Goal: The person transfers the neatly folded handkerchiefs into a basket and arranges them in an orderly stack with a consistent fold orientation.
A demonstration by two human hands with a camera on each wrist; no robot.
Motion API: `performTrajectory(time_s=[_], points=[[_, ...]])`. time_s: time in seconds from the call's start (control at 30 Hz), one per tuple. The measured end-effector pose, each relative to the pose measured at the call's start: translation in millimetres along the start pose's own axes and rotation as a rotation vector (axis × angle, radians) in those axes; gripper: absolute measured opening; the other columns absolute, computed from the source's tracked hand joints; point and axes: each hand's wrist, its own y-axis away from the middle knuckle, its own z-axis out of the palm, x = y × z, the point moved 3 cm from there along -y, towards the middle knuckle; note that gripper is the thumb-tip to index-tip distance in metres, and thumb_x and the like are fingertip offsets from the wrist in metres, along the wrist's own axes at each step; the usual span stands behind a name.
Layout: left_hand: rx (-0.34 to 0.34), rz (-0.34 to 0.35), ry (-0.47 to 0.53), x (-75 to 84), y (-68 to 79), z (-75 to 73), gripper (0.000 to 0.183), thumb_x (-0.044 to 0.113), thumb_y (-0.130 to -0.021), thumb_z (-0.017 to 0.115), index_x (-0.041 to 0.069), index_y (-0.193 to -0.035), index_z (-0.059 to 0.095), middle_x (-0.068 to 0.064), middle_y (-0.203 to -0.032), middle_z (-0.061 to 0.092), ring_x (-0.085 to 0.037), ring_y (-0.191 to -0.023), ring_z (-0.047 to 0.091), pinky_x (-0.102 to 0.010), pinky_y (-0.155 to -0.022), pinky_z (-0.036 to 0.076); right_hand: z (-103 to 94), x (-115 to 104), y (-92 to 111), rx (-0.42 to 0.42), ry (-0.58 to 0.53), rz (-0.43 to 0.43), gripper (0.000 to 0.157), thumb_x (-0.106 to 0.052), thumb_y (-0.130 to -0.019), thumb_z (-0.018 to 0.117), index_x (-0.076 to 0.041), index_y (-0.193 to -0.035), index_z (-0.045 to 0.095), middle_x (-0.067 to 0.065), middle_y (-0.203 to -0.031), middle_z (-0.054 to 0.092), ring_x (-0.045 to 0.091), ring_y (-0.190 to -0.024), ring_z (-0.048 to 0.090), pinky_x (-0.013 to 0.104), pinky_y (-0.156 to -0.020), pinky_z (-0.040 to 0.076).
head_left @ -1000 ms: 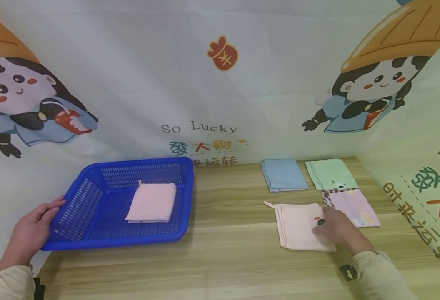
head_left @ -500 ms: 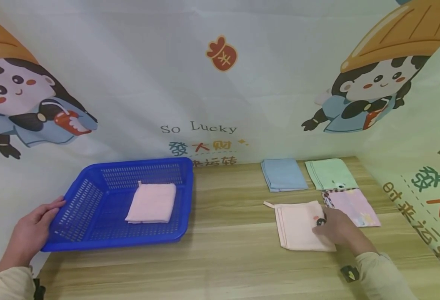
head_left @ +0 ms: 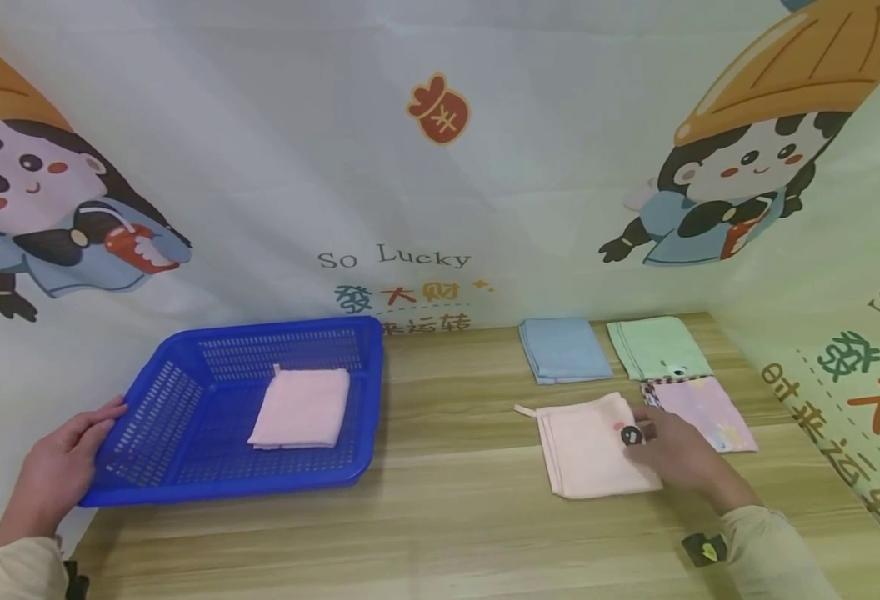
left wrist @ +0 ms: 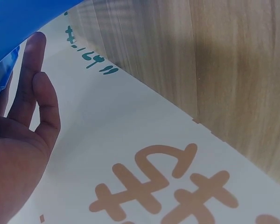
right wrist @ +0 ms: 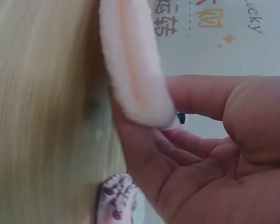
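Note:
My left hand [head_left: 61,467] grips the left rim of a blue plastic basket [head_left: 237,492]; in the left wrist view, fingers [left wrist: 46,102] show beside and under its wall. Inside the basket lies a folded pink towel [head_left: 301,408] with a small loop. On the right, my right hand [head_left: 680,454] pinches the right edge of a folded peach towel [head_left: 586,450] with a printed face. The right wrist view has the thumb on one face of this towel [right wrist: 135,70] and fingers on the other. Its right side is raised off the table.
Behind the peach towel lie a folded blue towel [head_left: 563,350] and a folded green towel [head_left: 661,348]. A patterned pink towel [head_left: 706,412] touches the green one's front edge. Printed cloth walls [head_left: 560,167] border the wooden table [head_left: 410,533] at the back and sides.
My right hand has lifted the peach towel's right edge and shifted it slightly left. The left hand keeps its hold on the basket. The whole head view has drifted slightly.

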Motion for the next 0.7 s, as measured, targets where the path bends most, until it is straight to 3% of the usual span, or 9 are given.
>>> performTrajectory(time_s=[0.17,0.3,0.5,0.6,0.7], points=[[-0.005,-0.007,0.003,-0.5,0.1,0.2,0.063,0.047,-0.111,0.021,0.005,-0.157,0.034,-0.021,-0.165,0.021,-0.058,-0.149,0.022,-0.078,-0.112,0.026,0.2,3.2,-0.9,0.019,-0.107,0.022,0.061,-0.021,-0.095,0.070,0.011,-0.141,0.046,0.034,-0.126,0.064,0.040,-0.111,0.066,0.042,-0.084,0.058],[-0.008,-0.009,-0.002,-1.4,0.7,0.1,0.064,0.047,-0.111,0.020,0.005,-0.157,0.034,-0.021,-0.165,0.022,-0.059,-0.148,0.023,-0.078,-0.111,0.026,-0.5,2.6,-0.3,0.009,-0.151,0.043,0.065,-0.030,-0.098,0.068,0.007,-0.146,0.044,0.036,-0.136,0.057,0.047,-0.123,0.060,0.049,-0.093,0.058],[0.020,0.052,-0.029,-0.7,-0.6,-0.4,0.063,0.046,-0.112,0.021,0.003,-0.155,0.039,-0.023,-0.164,0.024,-0.059,-0.148,0.025,-0.078,-0.111,0.026,-1.2,-1.4,-0.9,-0.020,-0.250,0.048,0.067,-0.033,-0.099,0.067,0.002,-0.151,0.041,0.039,-0.150,0.043,0.054,-0.141,0.042,0.058,-0.106,0.051],[0.024,0.057,-0.022,-0.4,-1.2,-1.0,0.063,0.045,-0.112,0.021,0.003,-0.155,0.039,-0.022,-0.164,0.023,-0.058,-0.148,0.024,-0.077,-0.112,0.025,-0.6,-3.0,-1.7,-0.025,-0.298,0.046,0.067,-0.031,-0.100,0.066,0.003,-0.151,0.039,0.037,-0.151,0.044,0.051,-0.141,0.045,0.051,-0.104,0.053],[0.017,0.049,-0.014,-0.7,-1.1,-0.7,0.063,0.046,-0.112,0.021,0.003,-0.155,0.038,-0.021,-0.165,0.022,-0.058,-0.149,0.024,-0.077,-0.113,0.025,-0.9,-5.1,-1.7,-0.015,-0.344,0.039,0.067,-0.029,-0.100,0.066,0.005,-0.150,0.039,0.035,-0.148,0.049,0.045,-0.134,0.053,0.035,-0.095,0.056]])
